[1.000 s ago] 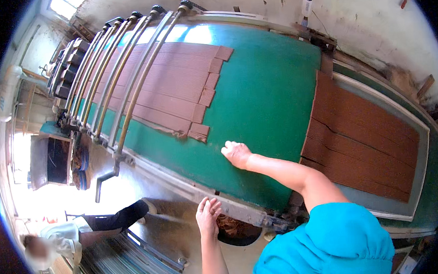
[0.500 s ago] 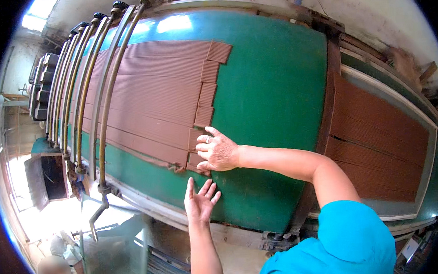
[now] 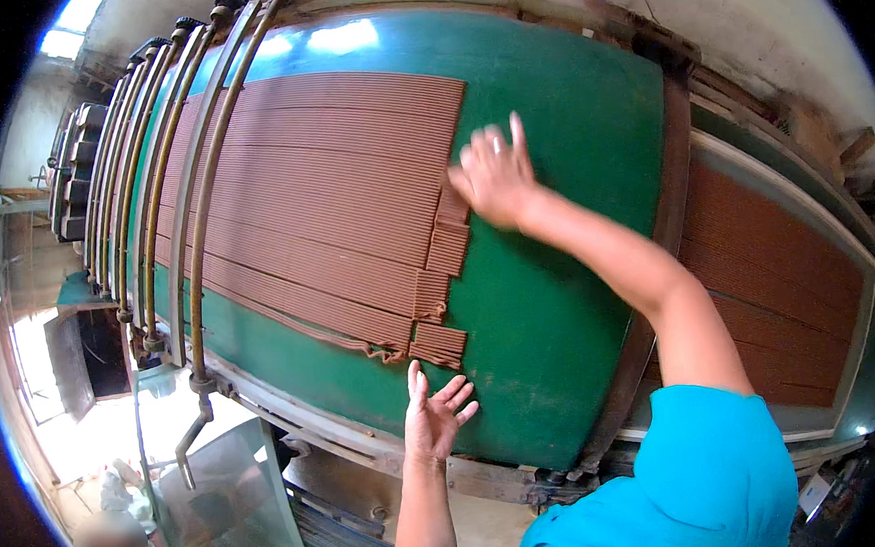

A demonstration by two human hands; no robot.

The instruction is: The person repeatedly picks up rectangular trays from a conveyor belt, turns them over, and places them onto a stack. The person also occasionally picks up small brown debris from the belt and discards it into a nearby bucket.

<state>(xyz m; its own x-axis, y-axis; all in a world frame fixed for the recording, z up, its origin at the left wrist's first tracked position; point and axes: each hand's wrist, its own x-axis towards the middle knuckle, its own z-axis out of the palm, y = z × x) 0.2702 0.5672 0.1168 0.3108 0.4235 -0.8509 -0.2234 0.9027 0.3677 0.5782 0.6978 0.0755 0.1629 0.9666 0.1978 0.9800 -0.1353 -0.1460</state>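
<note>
A wide ribbed sheet of brown strands (image 3: 321, 170) lies on a green belt (image 3: 565, 226), split lengthwise by thin gaps. Along its right end sit several short ribbed offcuts, one of them a loose piece (image 3: 438, 345) at the near corner. Over the belt, just right of the sheet's end, is my right hand (image 3: 497, 180), back up and blurred, its fingers apart and one stretched out. Its thumb side is beside the uppermost visible offcut; contact cannot be made out. My left hand (image 3: 438, 419), palm up with spread fingers, hovers empty by the belt's near edge, below the loose piece.
Metal rods and bars (image 3: 213, 177) cross the belt at left, one ending in a crank handle (image 3: 186, 459). Right of a dark crossbar (image 3: 666, 209), a pale frame (image 3: 866, 317) holds more brown strands. Below left stand glass-like panels (image 3: 236, 496) and a blurred person (image 3: 111, 544).
The sheet's end has shifted right. My right hand has moved up and away from the near corner; my left has moved slightly right. The upper offcuts no longer show along the far end.
</note>
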